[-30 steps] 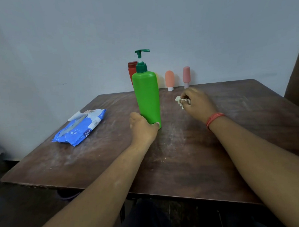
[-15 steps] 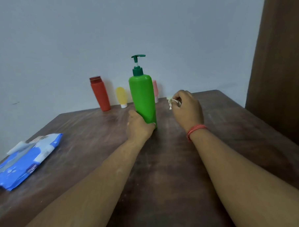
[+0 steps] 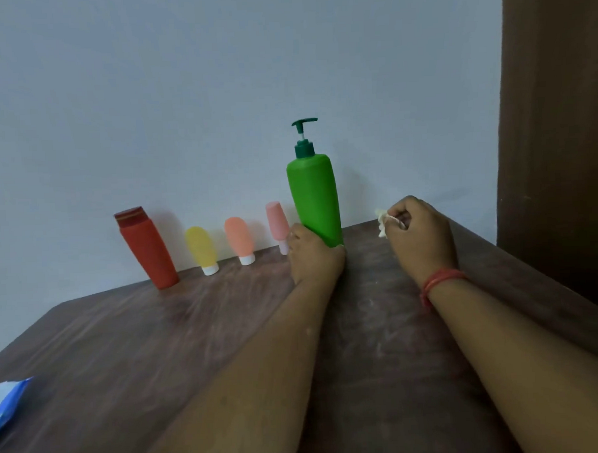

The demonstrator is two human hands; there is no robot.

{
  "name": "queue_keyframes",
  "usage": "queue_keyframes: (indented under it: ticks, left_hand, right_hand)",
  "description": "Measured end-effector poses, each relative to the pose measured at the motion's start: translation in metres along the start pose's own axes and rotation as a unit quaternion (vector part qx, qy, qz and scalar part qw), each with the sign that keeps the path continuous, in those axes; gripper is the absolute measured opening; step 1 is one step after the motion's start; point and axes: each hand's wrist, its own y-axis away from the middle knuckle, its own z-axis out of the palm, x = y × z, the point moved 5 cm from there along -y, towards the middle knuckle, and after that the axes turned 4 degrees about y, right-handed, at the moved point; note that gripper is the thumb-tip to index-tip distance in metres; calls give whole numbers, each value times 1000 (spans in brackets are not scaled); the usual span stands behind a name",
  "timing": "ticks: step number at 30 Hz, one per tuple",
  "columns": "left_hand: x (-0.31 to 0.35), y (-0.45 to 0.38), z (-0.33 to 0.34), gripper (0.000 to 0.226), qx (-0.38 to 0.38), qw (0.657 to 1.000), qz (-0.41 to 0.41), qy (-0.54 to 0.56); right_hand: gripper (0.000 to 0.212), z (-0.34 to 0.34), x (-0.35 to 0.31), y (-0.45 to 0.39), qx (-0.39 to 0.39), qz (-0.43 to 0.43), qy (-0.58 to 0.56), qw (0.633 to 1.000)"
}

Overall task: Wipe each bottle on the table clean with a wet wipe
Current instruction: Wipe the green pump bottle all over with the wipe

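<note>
- Two hands up — left hand gripping the green pump bottle low at its base, upright at the table's back.
- Right hand nearer the bare side — fingers pinching the wet wipe, just right of the bottle, not touching.

The single head-worn camera looks forward and down along both forearms, close over the table. It faces the wall behind the far edge.
</note>
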Motion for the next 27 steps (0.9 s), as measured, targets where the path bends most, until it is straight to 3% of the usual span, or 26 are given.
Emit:
queue_keyframes:
  ticks: [27]
  left_hand:
    - [13, -57, 54, 80, 38, 999, -35, -3]
  right_hand:
    - [10, 1, 15, -9, 25, 30, -29, 999]
